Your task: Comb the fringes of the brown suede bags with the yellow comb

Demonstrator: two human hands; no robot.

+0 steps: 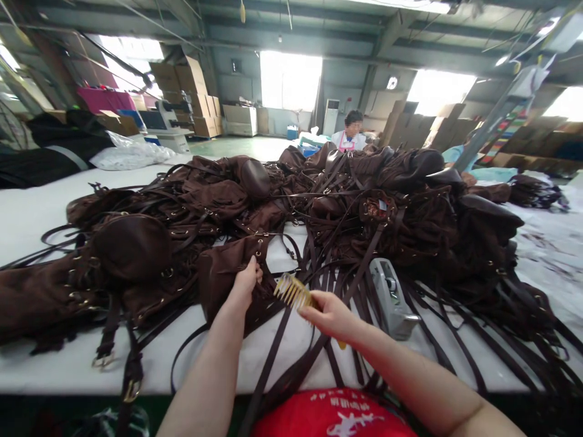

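At the bench front edge, the left hand grips a brown bag, likely to steady it; the right hand holds a yellow comb beside it.

The comb has its handle buried inside the right grip. Fingertips of the left grip vanish behind the brown bag. Straps cover part of the grey device.
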